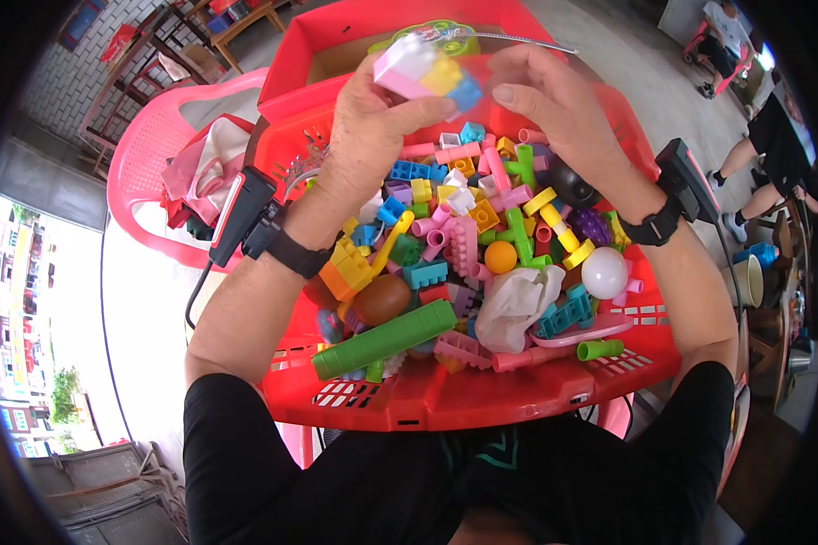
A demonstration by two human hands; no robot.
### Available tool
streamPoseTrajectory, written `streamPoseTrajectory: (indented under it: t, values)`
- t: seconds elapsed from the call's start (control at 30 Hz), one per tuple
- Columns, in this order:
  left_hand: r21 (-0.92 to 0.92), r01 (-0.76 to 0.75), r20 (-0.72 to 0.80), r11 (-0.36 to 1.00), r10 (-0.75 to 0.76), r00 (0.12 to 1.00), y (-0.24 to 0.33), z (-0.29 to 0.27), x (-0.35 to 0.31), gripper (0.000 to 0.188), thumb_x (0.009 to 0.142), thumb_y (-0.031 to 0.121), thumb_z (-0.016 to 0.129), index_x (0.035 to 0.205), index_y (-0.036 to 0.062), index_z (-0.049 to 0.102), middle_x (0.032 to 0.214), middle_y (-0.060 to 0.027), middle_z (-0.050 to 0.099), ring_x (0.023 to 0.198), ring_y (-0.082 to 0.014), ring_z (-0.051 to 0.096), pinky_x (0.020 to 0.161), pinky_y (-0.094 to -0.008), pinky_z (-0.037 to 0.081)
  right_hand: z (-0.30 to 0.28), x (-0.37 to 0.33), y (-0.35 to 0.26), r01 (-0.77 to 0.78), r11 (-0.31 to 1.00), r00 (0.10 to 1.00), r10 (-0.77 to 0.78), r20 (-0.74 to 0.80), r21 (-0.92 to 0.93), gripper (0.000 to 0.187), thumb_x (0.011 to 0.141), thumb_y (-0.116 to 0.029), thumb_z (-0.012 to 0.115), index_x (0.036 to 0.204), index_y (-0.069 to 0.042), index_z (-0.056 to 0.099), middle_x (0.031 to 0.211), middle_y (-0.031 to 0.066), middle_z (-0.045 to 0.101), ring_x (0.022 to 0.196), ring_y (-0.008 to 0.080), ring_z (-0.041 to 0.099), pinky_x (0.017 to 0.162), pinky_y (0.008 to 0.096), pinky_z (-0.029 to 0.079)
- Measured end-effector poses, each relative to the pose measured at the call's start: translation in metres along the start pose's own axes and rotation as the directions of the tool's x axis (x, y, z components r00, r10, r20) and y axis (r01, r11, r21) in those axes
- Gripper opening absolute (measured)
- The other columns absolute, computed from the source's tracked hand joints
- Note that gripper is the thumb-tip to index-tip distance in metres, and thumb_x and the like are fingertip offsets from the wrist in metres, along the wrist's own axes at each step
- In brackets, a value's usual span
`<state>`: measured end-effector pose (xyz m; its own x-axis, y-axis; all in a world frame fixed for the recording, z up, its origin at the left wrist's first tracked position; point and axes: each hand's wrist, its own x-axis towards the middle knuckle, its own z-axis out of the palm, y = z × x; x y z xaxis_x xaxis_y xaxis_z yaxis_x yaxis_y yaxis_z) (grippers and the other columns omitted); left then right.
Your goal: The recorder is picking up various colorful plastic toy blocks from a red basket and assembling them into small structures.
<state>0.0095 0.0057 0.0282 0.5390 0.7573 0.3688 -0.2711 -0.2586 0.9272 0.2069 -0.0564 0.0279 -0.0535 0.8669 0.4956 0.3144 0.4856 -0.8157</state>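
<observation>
My left hand [373,118] grips a small cluster of joined toy building blocks [427,73] in white, pink, yellow and blue, slightly blurred, above the far part of a red plastic basket [409,400]. Just right of the cluster is my right hand [554,104], its fingers curved and apart, with nothing seen in them. Beneath both hands the basket is heaped with mixed toys: a long green block [386,339], an orange ball [500,257], a white ball [604,273], a dark ball [574,184] and yellow and green connector pieces.
Beyond the basket stands an open red box [323,45] with a green toy piece [445,36] at it. A pink plastic chair [136,182] with cloths on it is at the left. People sit and stand at the far right, near a cream bucket [748,280].
</observation>
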Motion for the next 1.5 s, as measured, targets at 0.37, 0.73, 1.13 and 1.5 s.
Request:
streamPoseTrajectory:
  t: [0.37,0.73,1.13,1.5]
  values:
    - [-0.458,0.187,0.184,0.869,-0.113,0.976,-0.010,-0.012,0.001,0.038,0.088,0.008,0.053,0.124,0.0011,0.041,0.115,-0.0185,0.057,0.107,-0.0346,0.058,0.086,-0.0446,0.053,0.013,-0.025,0.063,0.454,0.382,0.875,-0.023,0.483,-0.805,0.030,0.080,-0.010,0.053,0.110,-0.011,0.058,0.100,0.0090,0.054,0.099,0.0245,0.053,0.084,0.0402,0.039]
    - [-0.522,0.301,0.112,0.798,-0.286,0.952,-0.014,-0.017,0.008,0.048,0.096,0.042,0.037,0.124,0.0036,0.041,0.115,-0.0192,0.057,0.107,-0.0319,0.058,0.088,-0.0432,0.051,0.020,-0.027,0.068,0.484,0.498,0.866,-0.157,0.474,-0.720,0.032,0.075,-0.007,0.057,0.107,-0.003,0.055,0.106,0.0151,0.049,0.104,0.0318,0.051,0.085,0.0442,0.044]
    - [-0.477,0.392,0.150,0.787,-0.366,0.918,-0.022,-0.014,0.006,0.047,0.095,0.047,0.038,0.118,0.0064,0.043,0.107,-0.0171,0.061,0.099,-0.0274,0.061,0.083,-0.0436,0.052,0.023,-0.020,0.054,0.200,0.602,0.906,0.187,0.380,-0.773,0.034,0.075,-0.005,0.056,0.108,0.000,0.054,0.106,0.0186,0.048,0.099,0.0347,0.053,0.084,0.0435,0.044]
    - [-0.446,0.410,0.175,0.796,-0.372,0.912,-0.030,-0.018,0.007,0.045,0.095,0.045,0.039,0.117,0.0063,0.043,0.106,-0.0171,0.061,0.099,-0.0274,0.061,0.082,-0.0430,0.053,0.016,-0.013,0.052,0.229,0.630,0.931,0.081,0.356,-0.742,0.022,0.072,-0.006,0.061,0.094,-0.003,0.056,0.091,0.0136,0.054,0.096,0.0318,0.054,0.083,0.0412,0.044]
